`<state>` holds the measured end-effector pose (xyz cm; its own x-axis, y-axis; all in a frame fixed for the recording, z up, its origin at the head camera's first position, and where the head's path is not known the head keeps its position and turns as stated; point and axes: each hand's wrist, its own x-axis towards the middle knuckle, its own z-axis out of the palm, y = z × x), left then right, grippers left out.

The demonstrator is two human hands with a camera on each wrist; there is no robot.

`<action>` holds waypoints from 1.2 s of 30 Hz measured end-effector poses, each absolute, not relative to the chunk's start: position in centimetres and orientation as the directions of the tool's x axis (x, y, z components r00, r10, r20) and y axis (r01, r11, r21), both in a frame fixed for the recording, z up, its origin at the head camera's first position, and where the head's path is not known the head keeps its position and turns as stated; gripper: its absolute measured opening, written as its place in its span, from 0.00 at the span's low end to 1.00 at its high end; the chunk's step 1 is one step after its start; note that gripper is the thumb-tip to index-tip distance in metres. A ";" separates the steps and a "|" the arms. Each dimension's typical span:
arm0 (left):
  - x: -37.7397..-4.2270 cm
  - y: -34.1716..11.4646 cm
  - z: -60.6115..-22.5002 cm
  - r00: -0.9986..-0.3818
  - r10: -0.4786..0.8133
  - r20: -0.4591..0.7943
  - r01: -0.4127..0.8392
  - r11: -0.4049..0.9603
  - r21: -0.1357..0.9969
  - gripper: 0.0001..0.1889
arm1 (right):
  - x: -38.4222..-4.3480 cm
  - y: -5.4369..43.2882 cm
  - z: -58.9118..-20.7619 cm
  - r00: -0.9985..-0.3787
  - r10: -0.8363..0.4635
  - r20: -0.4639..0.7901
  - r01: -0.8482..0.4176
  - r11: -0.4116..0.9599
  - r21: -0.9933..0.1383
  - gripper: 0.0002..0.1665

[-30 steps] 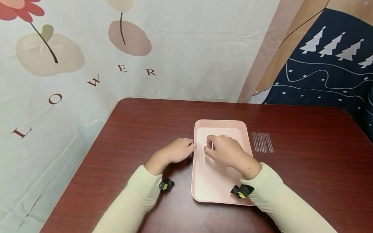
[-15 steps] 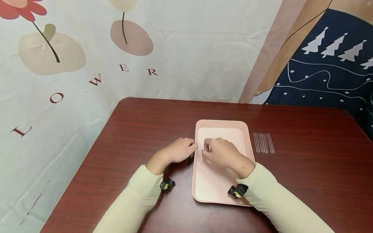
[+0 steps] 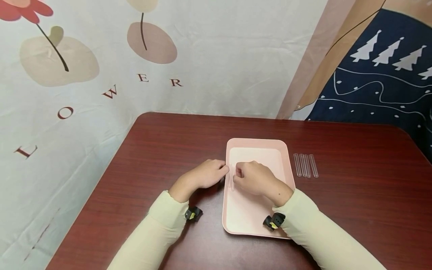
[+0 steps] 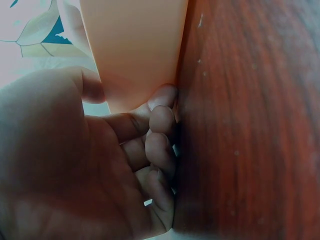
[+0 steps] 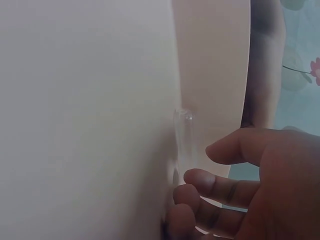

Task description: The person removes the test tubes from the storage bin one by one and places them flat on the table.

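Pale pink, a single tray (image 3: 242, 219) lies on the red-brown counter (image 3: 357, 187) in the head view, its long sides running toward the counter's far edge. Four clear tubes (image 3: 306, 166) lie on the counter between the tray and the counter's right edge, side by side, their long axes pointing at the far edge and their far ends leaning slightly left. Inside the tray, just beside its left wall, lies at least one more clear tube (image 3: 232, 183); how many there are is hard to tell. Its long axis follows that wall, toward the counter's far edge. Two hands show: the left hand (image 3: 206, 174) at the tray's left rim, the right hand (image 3: 255, 178) over the tray, its fingers bent.

In the left wrist view the left grip holds the tray's side, the thumb at the rim and the index fingertip against the outer wall; the other fingers curl down beside the counter.

In the right wrist view the tube lies along the tray's wall, one end pointing away from the right hand. The right grip is slack, thumb and index finger parted; the fingertips are right by the tube, and whether they touch it cannot be told.
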<state>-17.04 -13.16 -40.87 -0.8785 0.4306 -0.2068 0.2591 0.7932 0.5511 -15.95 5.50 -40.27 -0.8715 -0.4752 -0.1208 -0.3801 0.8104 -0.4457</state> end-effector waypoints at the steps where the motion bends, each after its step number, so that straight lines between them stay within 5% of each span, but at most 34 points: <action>1: -17.0 -13.1 -40.9 -0.878 0.431 -0.207 0.260 0.793 0.551 0.18 | -16.0 5.5 -40.3 -0.872 -0.475 -0.120 -0.381 0.812 -0.443 0.10; 36: -17.1 -13.2 -41.0 -0.879 0.427 -0.210 0.259 0.800 0.541 0.18 | -15.7 5.3 -40.6 -0.872 -0.467 -0.151 -0.376 0.834 -0.405 0.17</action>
